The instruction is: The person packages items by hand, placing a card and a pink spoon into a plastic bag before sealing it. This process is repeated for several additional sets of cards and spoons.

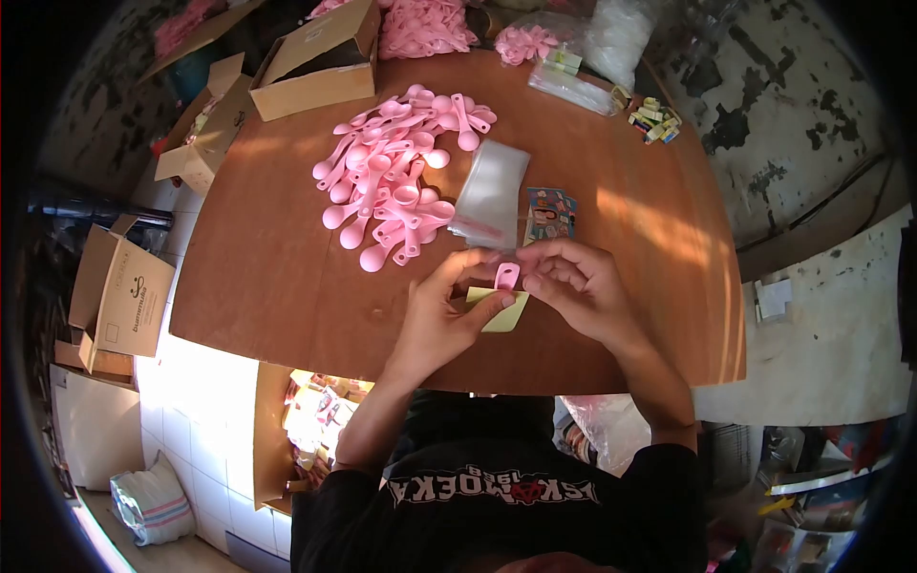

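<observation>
My left hand [444,310] is closed, its thumb pressed over a pale yellow card [503,316] and the pink spoon [507,275] whose holed handle end sticks up above the card. The rest of that spoon is hidden. Close on the other side, my right hand [578,286] has its fingers curled in a pinch beside the handle end; a faint clear film shows between the hands, too thin to make out. Just beyond lie a stack of clear plastic bags [494,186] and some printed cards [551,214]. A heap of pink spoons [392,172] spreads to the left.
The brown wooden table [630,315] bears an open cardboard box [315,72], a bag of pink pieces [425,27], more plastic bags [573,88] and small yellow-green packets [654,120] along its far side. Cardboard boxes [134,296] stand at left; an open carton [272,425] sits below the front edge.
</observation>
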Available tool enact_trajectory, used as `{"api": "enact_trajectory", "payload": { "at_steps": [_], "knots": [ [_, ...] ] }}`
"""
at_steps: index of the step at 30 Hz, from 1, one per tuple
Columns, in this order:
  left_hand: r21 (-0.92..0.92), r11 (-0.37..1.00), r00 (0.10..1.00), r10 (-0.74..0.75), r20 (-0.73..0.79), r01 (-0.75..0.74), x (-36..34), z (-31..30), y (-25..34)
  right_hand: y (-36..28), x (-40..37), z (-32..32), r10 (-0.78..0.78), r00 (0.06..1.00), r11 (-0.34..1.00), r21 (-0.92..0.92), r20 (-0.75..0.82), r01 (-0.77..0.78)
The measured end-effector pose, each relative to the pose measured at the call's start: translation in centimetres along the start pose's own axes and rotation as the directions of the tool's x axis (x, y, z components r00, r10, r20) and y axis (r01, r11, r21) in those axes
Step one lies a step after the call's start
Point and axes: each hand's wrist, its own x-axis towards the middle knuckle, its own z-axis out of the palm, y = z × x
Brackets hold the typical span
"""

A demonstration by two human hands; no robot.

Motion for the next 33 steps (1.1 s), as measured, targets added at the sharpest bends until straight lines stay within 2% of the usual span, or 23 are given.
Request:
{"api": "enact_trajectory", "payload": {
  "at_steps": [2, 3, 5, 9, 11, 12, 16, 17, 19, 22, 28, 30, 33],
  "knots": [
    [0.091, 0.992, 0.994, -0.096, 0.053, 0.091, 0.1, 0.4, 0.8, 0.2, -0.5, -0.2, 0.0, 0.999, 0.999, 0.042, -0.035, 0.001],
    [0.091, 0.992, 0.993, -0.097, 0.061, 0.092, 0.1, 0.7, 0.6, 0.3, -0.7, -0.3, 0.003, 0.998, 0.996, 0.086, -0.059, 0.002],
    [-0.01, 1.0, 0.998, -0.019, 0.055, 0.02, 0.1, 1.2, 0.1, 0.1, -0.9, -0.4, 0.011, 0.997, 0.996, 0.09, -0.078, -0.004],
    [0.028, 1.0, 0.998, 0.0, 0.057, -0.001, 0.3, 1.7, 0.4, 0.1, -1.3, -0.9, 0.054, 0.997, 0.986, 0.163, -0.053, -0.045],
    [-0.081, 0.995, 0.998, 0.065, 0.021, -0.063, 0.4, 1.7, 0.9, 0.1, -1.4, -1.1, 0.039, 0.998, 0.993, 0.11, -0.058, -0.032],
    [-0.04, 0.993, 0.994, 0.109, -0.032, -0.11, 0.6, 1.9, 1.0, 0.2, -1.4, -1.2, 0.028, 0.998, 0.998, 0.055, -0.061, -0.025],
    [0.054, 0.993, 0.988, 0.11, -0.112, -0.105, 0.4, 1.8, 0.5, 0.9, -1.3, -0.9, -0.035, 0.988, 0.996, 0.072, -0.149, 0.046],
    [0.057, 0.993, 0.988, 0.109, -0.111, -0.103, 0.4, 1.8, 0.6, 0.9, -1.3, -1.0, -0.035, 0.99, 0.997, 0.061, -0.139, 0.043],
    [0.088, 0.996, 0.991, 0.017, -0.134, -0.005, 0.2, 1.6, 1.0, 0.9, -1.3, -0.9, -0.033, 0.991, 0.998, 0.053, -0.129, 0.04],
    [0.078, 0.997, 0.992, -0.02, -0.123, 0.03, 0.1, 1.3, 1.3, 1.0, -1.3, -0.7, -0.003, 0.995, 0.997, 0.082, -0.098, 0.011],
    [0.073, 0.996, 0.996, 0.059, -0.07, -0.054, 0.2, 0.2, 0.8, 1.5, -0.9, -0.8, -0.061, 0.995, 0.988, 0.136, -0.076, 0.071],
    [0.039, 0.999, 0.999, 0.025, -0.038, -0.023, 0.1, -0.4, 0.8, 0.8, -1.1, -0.8, 0.072, 0.997, 0.978, 0.197, -0.038, -0.063],
    [-0.049, 0.998, 0.999, -0.023, 0.023, 0.024, -0.1, -1.3, 0.6, 0.5, -1.2, -1.0, 0.072, 0.997, 0.97, 0.231, 0.018, -0.075]
  ]
}}
